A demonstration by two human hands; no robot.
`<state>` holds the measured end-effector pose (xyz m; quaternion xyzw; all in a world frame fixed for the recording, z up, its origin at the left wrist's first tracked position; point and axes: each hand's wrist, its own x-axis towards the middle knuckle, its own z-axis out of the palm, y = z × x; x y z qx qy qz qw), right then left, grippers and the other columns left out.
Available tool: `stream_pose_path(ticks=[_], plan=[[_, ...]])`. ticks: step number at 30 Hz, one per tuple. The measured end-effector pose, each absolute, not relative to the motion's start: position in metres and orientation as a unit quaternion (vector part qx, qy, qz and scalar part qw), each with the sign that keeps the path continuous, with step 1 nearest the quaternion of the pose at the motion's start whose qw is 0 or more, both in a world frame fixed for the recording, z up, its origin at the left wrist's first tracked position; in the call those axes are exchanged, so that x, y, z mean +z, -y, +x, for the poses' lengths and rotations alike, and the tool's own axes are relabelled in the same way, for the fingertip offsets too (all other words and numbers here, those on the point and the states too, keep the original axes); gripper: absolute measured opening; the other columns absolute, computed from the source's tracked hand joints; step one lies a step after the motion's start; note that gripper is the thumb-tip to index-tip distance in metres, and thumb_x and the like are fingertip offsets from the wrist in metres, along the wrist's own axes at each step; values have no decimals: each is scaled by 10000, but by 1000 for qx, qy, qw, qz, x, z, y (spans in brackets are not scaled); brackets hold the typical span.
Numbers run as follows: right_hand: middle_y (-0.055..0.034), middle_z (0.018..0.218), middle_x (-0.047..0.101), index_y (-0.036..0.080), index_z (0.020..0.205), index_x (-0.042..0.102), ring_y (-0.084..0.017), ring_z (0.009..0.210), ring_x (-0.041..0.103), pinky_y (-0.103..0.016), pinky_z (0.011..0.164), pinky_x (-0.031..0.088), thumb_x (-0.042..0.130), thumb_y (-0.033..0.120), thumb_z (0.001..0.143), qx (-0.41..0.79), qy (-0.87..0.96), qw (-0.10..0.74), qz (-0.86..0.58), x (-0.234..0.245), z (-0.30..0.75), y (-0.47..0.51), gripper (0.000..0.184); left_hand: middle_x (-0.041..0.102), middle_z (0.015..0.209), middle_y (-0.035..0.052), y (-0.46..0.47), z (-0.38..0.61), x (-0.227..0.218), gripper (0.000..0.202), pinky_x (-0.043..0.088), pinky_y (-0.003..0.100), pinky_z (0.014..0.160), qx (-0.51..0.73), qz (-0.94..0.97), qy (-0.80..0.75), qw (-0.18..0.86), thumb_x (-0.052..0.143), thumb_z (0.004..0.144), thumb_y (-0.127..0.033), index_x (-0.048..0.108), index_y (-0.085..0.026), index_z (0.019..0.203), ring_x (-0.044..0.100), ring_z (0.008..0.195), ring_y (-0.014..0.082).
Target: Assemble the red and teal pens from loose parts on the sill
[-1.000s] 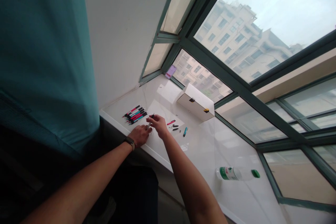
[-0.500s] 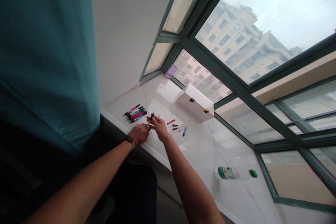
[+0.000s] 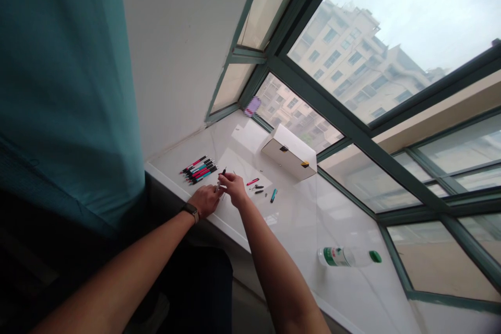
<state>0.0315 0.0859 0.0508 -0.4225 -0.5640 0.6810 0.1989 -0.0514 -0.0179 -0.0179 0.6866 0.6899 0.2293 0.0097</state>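
Both my hands meet over the white sill [image 3: 297,229], near its front edge. My left hand [image 3: 205,200], with a watch on the wrist, and my right hand [image 3: 234,188] pinch the two ends of a thin pen [image 3: 221,178] whose dark tip points up and away. A row of several red, teal and black pens [image 3: 198,169] lies just left of my hands. Loose pen parts [image 3: 259,187], red, black and teal, lie scattered to the right of my right hand.
A white box [image 3: 288,152] stands against the window at the back of the sill. A clear bottle with a green cap [image 3: 348,257] lies on its side at the right. A teal curtain [image 3: 62,88] hangs at the left.
My hands have stayed together on the pen, shifting it slightly. The view has drifted a little.
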Motion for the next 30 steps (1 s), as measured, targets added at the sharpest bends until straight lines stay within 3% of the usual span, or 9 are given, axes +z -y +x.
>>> stream_pose_path(ticks=[5, 9, 12, 18, 24, 30], plan=[[26, 597, 606, 190, 729, 518, -168, 607, 636, -252, 518, 479, 876, 387, 547, 655, 541, 242, -469, 45, 27, -82, 447, 627, 914, 117, 17, -52, -22, 311, 444, 399, 742, 237, 693, -681, 9, 390, 914, -183, 597, -182, 1146, 588, 842, 253], [-71, 891, 720, 179, 899, 613, -209, 808, 701, -285, 636, 532, 779, 501, 692, 716, 540, 210, -389, 52, 29, -78, 418, 632, 927, 124, 17, -52, -23, 337, 447, 404, 736, 241, 686, -686, 7, 407, 897, -171, 578, -173, 1188, 592, 840, 259], [-106, 1036, 714, 176, 931, 643, -223, 918, 700, -300, 699, 546, 729, 522, 739, 734, 539, 210, -357, 55, 32, -77, 404, 634, 933, 120, 18, -52, -21, 339, 444, 398, 720, 238, 687, -687, 5, 419, 891, -170, 569, -171, 1195, 588, 825, 254], [-32, 711, 671, 189, 728, 525, -222, 732, 712, -253, 552, 512, 853, 404, 600, 660, 532, 294, -442, 45, 27, -77, 413, 634, 925, 104, 18, -51, -17, 299, 447, 399, 750, 239, 692, -681, 16, 414, 888, -151, 588, -183, 1130, 589, 871, 252], [-100, 985, 737, 198, 980, 640, -225, 987, 689, -291, 689, 541, 676, 498, 780, 698, 568, 215, -380, 59, 31, -78, 362, 638, 989, 116, 18, -52, -16, 309, 446, 391, 754, 231, 691, -685, 9, 430, 879, -157, 561, -174, 1159, 583, 877, 243], [-37, 735, 693, 177, 753, 591, -181, 721, 672, -286, 628, 545, 821, 416, 623, 620, 580, 276, -450, 54, 33, -81, 356, 629, 915, 92, 20, -51, -15, 226, 436, 383, 739, 240, 693, -680, 6, 413, 899, -159, 601, -194, 1019, 576, 846, 236]])
